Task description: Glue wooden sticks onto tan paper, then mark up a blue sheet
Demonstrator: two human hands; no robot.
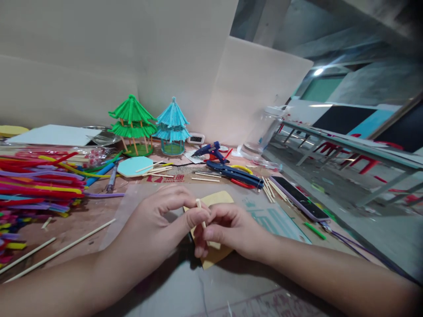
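Both hands (pixel 194 224) pinched together on a short wooden stick (pixel 200 213).

One head-worn view looks forward and down, close over the cluttered table (pixel 99 215); single camera only.

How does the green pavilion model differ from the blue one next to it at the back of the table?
The green pavilion is wider and a little taller than the blue pavilion. The green one stands on bare wooden posts with open gaps between them and a flat green base; the blue one has a closed, cage-like blue bottom. The green one is on the left, nearer the pile of colored straws. Both have two tiers of fringed roof rising to a peak and stand upright.
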